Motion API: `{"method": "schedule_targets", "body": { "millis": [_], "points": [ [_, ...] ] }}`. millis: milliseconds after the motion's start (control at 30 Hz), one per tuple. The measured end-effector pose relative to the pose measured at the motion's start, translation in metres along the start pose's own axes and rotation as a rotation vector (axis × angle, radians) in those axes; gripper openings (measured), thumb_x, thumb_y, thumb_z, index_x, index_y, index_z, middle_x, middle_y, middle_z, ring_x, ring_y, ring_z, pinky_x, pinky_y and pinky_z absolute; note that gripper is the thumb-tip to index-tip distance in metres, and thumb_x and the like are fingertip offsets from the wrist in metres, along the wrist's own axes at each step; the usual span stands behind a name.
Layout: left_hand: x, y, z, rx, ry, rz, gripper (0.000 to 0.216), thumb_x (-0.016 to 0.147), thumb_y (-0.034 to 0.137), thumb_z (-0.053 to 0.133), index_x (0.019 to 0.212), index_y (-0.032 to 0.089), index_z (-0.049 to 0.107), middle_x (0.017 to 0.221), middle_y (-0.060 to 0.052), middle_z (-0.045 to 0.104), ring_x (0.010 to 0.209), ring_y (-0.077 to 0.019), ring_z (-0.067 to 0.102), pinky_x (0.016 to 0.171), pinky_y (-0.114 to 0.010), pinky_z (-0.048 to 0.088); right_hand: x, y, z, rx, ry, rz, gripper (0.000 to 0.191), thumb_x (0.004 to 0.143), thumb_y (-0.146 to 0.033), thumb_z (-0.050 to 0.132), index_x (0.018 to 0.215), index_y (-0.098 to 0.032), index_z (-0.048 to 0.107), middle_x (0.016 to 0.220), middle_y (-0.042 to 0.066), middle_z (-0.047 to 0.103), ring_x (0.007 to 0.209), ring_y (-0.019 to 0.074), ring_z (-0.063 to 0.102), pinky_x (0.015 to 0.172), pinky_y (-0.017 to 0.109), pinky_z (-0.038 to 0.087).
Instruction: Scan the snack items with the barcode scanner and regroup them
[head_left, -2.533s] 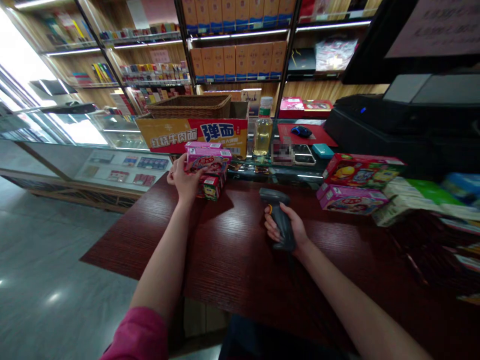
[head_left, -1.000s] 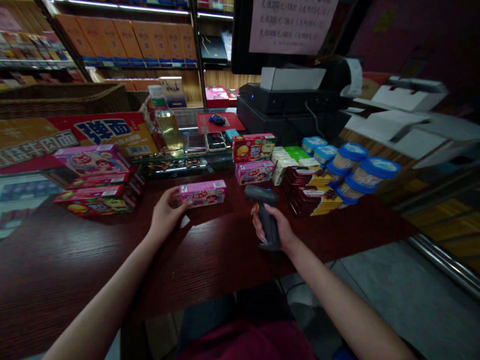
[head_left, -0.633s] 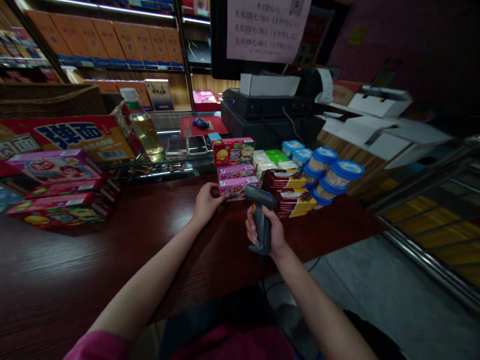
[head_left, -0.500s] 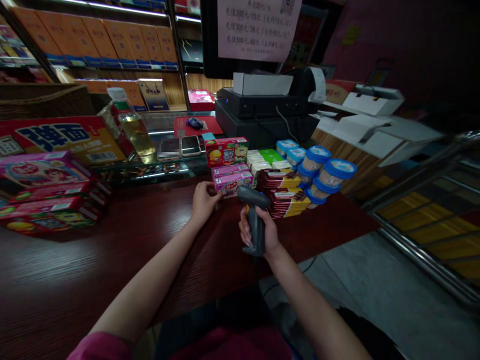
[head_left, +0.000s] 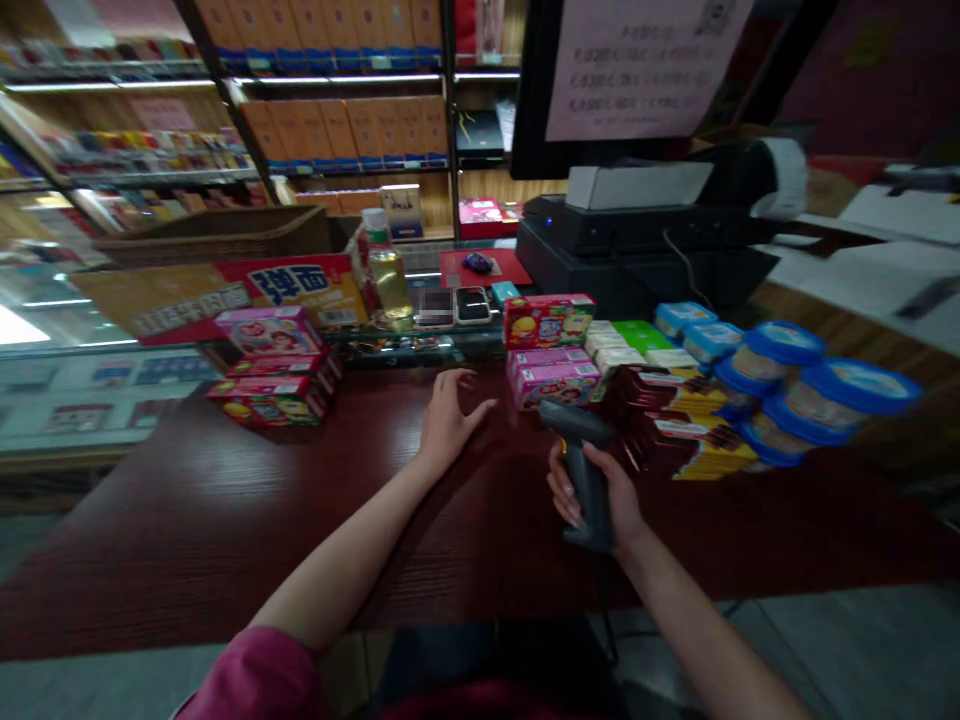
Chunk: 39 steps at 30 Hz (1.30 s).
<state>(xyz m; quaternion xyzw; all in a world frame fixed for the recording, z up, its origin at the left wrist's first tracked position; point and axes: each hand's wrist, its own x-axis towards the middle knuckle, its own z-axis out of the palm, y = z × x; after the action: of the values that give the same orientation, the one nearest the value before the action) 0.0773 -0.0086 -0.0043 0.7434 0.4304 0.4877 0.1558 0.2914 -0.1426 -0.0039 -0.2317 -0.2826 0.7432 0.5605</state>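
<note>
Scanner (head_left: 588, 487), right of centre | right hand (head_left: 619, 497) is clamped around it | left hand (head_left: 448, 420) at frame centre, thumb and fingers apart, near pink boxes (head_left: 553, 382)

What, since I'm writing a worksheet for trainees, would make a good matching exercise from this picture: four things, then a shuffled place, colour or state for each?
Things:
1. mouse
2. left hand
3. tubs
4. scanner

Places, colours, states:
A. in the right hand
B. stacked, with blue lids
C. on the red mat
D. open, holding nothing

Pairs: 1-C, 2-D, 3-B, 4-A
</note>
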Motion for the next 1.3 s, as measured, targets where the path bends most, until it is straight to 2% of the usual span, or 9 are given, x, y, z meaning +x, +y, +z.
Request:
{"method": "schedule_targets", "body": {
  "millis": [133,267,400,500,733,867,967,1100,1300],
  "points": [
    [-0.002,-0.036,-0.102,0.293,0.31,0.145,0.03,0.094,0.032,0.069,0.12,0.025,0.056,0.12,-0.01,0.063,0.12,-0.0278,0.06,0.108,-0.047,0.047,0.033,0.016,0.011,-0.011,-0.08,0.092,0.03,0.094,-0.046,0.06,0.095,-0.017,0.065,0.061,-0.002,0.054,0.039,0.0094,0.036,0.033,0.02,0.033],
    [0.02,-0.083,-0.203,0.421,0.694,0.037,0.045,0.088,0.036,0.076,0.125,0.022,0.054,0.127,-0.013,0.057,0.129,-0.0305,0.052,0.115,-0.05,0.041,0.083,0.041,0.029,-0.005,-0.211,0.22,0.033,0.094,-0.049,0.061,0.094,-0.016,0.064,0.06,-0.003,0.052,0.039,0.0085,0.033,0.033,0.019,0.032],
    [0.044,-0.139,-0.276,0.355,0.701,-0.162,0.067,0.073,0.036,0.088,0.127,0.02,0.052,0.133,-0.016,0.052,0.133,-0.0328,0.049,0.116,-0.052,0.042,0.133,0.065,0.048,-0.02,-0.308,0.282,0.035,0.094,-0.051,0.06,0.096,-0.016,0.063,0.059,-0.004,0.052,0.039,0.0087,0.033,0.033,0.018,0.031],
    [0.056,-0.17,-0.305,0.226,0.591,-0.282,0.075,0.063,0.031,0.093,0.126,0.02,0.053,0.128,-0.013,0.054,0.127,-0.0311,0.056,0.112,-0.051,0.047,0.158,0.078,0.059,-0.043,-0.337,0.291,0.035,0.093,-0.052,0.059,0.095,-0.017,0.061,0.059,-0.004,0.052,0.039,0.0088,0.033,0.033,0.018,0.03],
    [0.072,-0.179,-0.312,-0.126,0.308,-0.315,0.057,0.07,0.027,0.086,0.12,0.016,0.061,0.113,-0.012,0.071,0.108,-0.0266,0.069,0.102,-0.05,0.055,0.168,0.084,0.063,-0.037,-0.296,0.265,0.034,0.093,-0.051,0.061,0.094,-0.017,0.06,0.061,-0.004,0.05,0.04,0.0086,0.034,0.033,0.018,0.029],
    [0.078,-0.176,-0.311,-0.181,0.279,-0.339,0.052,0.068,0.027,0.086,0.114,0.014,0.065,0.108,-0.012,0.074,0.1,-0.0253,0.072,0.099,-0.048,0.057,0.166,0.082,0.063,-0.034,-0.289,0.266,0.034,0.092,-0.05,0.062,0.093,-0.016,0.061,0.06,-0.004,0.05,0.04,0.0086,0.033,0.033,0.018,0.029],
    [0.081,-0.173,-0.313,-0.189,0.236,-0.375,0.045,0.065,0.035,0.087,0.101,0.015,0.069,0.095,-0.008,0.076,0.084,-0.0231,0.072,0.084,-0.043,0.061,0.166,0.082,0.064,-0.02,-0.283,0.257,0.035,0.092,-0.051,0.062,0.093,-0.016,0.061,0.06,-0.004,0.051,0.04,0.0081,0.032,0.033,0.018,0.029],
    [0.084,-0.156,-0.313,-0.235,0.336,-0.366,0.054,0.06,0.042,0.09,0.102,0.017,0.067,0.089,-0.005,0.075,0.072,-0.0184,0.07,0.063,-0.03,0.06,0.164,0.083,0.063,-0.009,-0.281,0.241,0.036,0.092,-0.052,0.062,0.093,-0.016,0.061,0.059,-0.005,0.051,0.039,0.0079,0.033,0.033,0.018,0.029],
    [0.067,-0.103,-0.274,-0.337,0.376,-0.134,0.051,0.065,0.04,0.09,0.103,0.021,0.061,0.099,-0.001,0.072,0.087,-0.0178,0.071,0.078,-0.031,0.062,0.151,0.082,0.061,-0.032,-0.22,0.172,0.039,0.09,-0.054,0.062,0.092,-0.016,0.063,0.056,-0.005,0.053,0.036,0.0083,0.037,0.033,0.019,0.032]
  ]
}}
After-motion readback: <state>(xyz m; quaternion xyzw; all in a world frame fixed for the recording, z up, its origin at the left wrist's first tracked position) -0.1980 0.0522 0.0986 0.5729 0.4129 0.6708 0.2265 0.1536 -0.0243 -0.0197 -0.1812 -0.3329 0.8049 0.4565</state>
